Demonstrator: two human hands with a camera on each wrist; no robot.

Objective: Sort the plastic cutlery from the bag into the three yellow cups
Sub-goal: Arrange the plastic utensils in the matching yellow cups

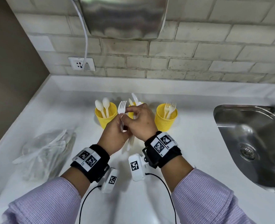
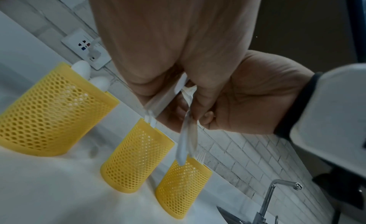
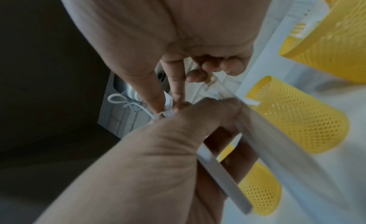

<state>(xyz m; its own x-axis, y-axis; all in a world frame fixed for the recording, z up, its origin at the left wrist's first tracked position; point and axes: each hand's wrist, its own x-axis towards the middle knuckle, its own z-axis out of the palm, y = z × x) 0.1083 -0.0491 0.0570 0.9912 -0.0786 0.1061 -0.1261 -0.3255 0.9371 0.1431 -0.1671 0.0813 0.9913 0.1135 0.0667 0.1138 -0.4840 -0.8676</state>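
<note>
Head view bright, evenly lit; white tabletop (image 1: 190, 151) near glare, soft shadows behind the yellow cups (image 1: 165, 118). Steel sink (image 1: 249, 143) shows dull reflections. Brick courses above the sink bow: wide-angle bend at the edges. Both wrist views dimmer, bluish, grainy. Hands (image 2: 178, 47) fill them close and out of focus; cutlery handle (image 3: 221, 179) smeared. Cup mesh (image 2: 49, 114) fairly sharp.
</note>
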